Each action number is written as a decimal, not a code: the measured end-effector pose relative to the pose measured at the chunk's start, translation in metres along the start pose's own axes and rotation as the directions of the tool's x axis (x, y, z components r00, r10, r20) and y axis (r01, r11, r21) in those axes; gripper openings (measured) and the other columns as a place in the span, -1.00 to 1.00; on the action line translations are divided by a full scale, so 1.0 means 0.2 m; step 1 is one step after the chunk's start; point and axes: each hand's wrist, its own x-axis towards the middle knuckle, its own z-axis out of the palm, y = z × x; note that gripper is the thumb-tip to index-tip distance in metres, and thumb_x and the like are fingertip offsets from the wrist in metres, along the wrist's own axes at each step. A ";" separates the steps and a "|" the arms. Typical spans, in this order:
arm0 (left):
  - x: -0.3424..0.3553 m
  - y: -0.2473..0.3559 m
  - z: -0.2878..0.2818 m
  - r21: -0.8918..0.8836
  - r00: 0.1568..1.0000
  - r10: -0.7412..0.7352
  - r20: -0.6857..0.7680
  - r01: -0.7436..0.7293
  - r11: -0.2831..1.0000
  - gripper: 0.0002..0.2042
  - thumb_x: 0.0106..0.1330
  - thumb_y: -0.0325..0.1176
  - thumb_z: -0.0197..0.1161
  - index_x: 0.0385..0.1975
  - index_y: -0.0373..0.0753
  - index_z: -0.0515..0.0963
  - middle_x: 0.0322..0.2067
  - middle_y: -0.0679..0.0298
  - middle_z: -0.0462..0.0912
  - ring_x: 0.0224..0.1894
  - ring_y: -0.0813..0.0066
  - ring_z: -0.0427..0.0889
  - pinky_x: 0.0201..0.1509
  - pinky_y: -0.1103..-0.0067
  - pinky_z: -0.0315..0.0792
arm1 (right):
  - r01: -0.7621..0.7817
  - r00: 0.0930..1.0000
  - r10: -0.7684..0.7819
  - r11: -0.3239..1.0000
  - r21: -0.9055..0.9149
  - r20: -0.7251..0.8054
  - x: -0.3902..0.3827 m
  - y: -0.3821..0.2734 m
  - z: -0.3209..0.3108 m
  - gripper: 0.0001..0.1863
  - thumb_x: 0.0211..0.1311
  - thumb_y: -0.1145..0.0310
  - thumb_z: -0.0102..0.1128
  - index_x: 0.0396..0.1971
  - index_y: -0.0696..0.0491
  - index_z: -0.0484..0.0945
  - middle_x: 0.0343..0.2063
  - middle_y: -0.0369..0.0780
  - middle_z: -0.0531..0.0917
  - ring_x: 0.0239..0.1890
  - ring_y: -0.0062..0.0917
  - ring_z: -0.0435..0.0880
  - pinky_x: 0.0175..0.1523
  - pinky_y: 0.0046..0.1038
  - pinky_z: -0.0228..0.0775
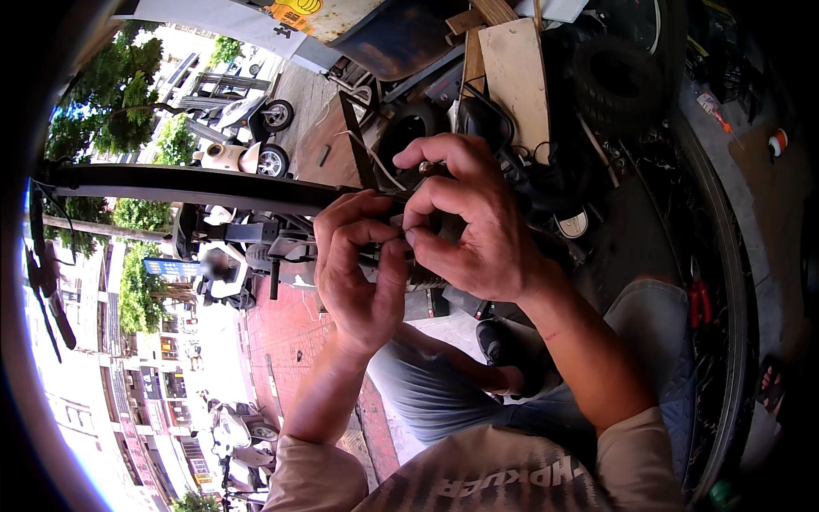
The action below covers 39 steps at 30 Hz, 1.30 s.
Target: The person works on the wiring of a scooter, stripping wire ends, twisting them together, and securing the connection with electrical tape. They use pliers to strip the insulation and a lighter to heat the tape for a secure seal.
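My two hands meet fingertip to fingertip in the middle of the view. My left hand (360, 269) is closed, its thumb and fingers pinched together. Beside it my right hand (478, 226) pinches with thumb and finger while its upper finger curls apart. Whatever lies between the fingertips is too small and dark to name. A small brass-coloured piece (425, 168) shows among my right hand's upper fingers. Close behind the left fingers ends a long black bar (196, 183) coming from the left. A thin pale cable (375, 162) runs down toward the hands.
Tyres (616, 77) and wooden boards (516, 81) are piled at the far side. Red-handled pliers (700, 303) lie at the right. Parked scooters (256, 136) stand along the street on the left. My jeans-covered leg (435, 384) is just below the hands.
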 end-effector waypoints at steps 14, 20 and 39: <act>-0.04 0.02 0.03 -0.073 0.998 -0.061 -0.031 0.059 0.996 -0.88 0.61 -0.47 0.35 -0.05 -0.39 0.59 0.23 -0.06 0.59 0.18 0.27 0.63 0.30 0.42 0.53 | -0.020 0.996 0.022 0.999 -0.026 0.085 0.03 -0.03 -0.04 -0.89 0.06 0.44 0.48 -0.39 0.00 0.71 0.23 -0.12 0.66 0.33 -0.12 0.55 0.47 -0.08 0.31; 0.00 0.06 0.02 0.028 0.997 -0.022 -0.079 0.025 0.999 -0.83 0.34 -0.62 0.43 -0.12 -0.31 0.67 0.13 -0.02 0.72 0.05 0.18 0.76 0.13 0.39 0.66 | -0.019 0.993 0.027 0.997 -0.072 0.113 0.03 -0.06 -0.03 -0.89 0.06 0.46 0.46 -0.39 0.00 0.70 0.24 -0.14 0.66 0.31 -0.15 0.56 0.41 -0.10 0.33; 0.04 0.09 0.03 0.066 0.994 0.010 -0.108 -0.002 0.998 -0.80 0.23 -0.64 0.50 -0.20 -0.27 0.69 -0.04 0.09 0.71 -0.03 0.19 0.74 0.02 0.40 0.64 | 0.065 0.993 -0.060 0.997 -0.051 0.104 0.01 0.00 -0.02 -0.83 0.06 0.46 0.44 -0.35 -0.02 0.64 0.19 -0.15 0.66 0.26 -0.18 0.60 0.37 -0.13 0.36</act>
